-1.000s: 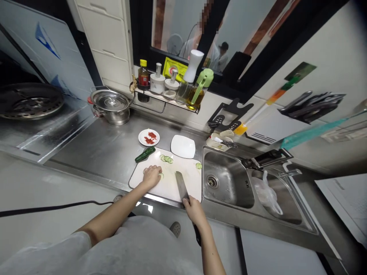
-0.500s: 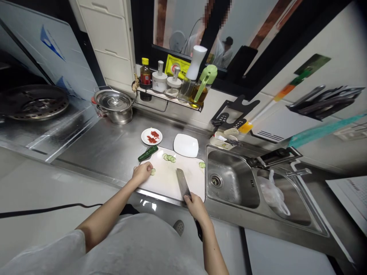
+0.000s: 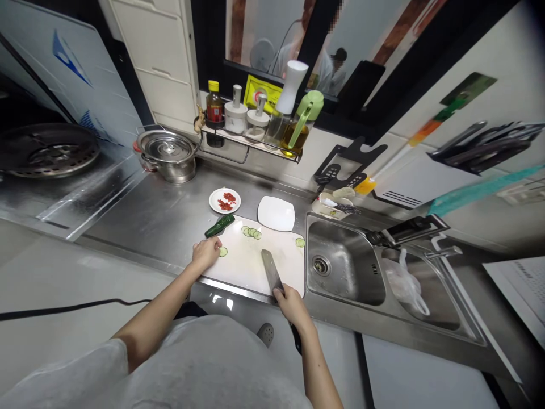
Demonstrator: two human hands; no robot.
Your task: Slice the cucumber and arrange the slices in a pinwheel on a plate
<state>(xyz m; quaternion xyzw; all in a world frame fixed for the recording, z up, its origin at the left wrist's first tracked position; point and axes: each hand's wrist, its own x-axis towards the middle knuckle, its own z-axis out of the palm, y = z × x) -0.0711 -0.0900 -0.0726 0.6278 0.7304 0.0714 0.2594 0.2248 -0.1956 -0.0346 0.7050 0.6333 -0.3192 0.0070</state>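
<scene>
A white cutting board [image 3: 251,267] lies on the steel counter left of the sink. My left hand [image 3: 205,252] rests curled at the board's left edge, its fingers closed beside a cucumber slice [image 3: 223,251]; whether it holds anything I cannot make out. My right hand [image 3: 290,304] grips the handle of a cleaver [image 3: 269,270] whose blade lies flat on the board. A green cucumber piece [image 3: 219,225] sits at the board's far left corner. Several slices [image 3: 251,232] lie at the far edge, and one slice [image 3: 300,242] lies by the sink.
Behind the board stand a small plate of red chilli [image 3: 225,200] and a white square dish [image 3: 276,213]. A lidded steel pot [image 3: 166,153] sits at the back left; a rack of bottles [image 3: 255,128] lines the wall. The sink [image 3: 344,267] lies to the right, with a plastic bag [image 3: 404,284].
My left hand has slid from the middle of the board to its left edge, leaving a cucumber slice beside it. The cleaver and my right hand have hardly moved.
</scene>
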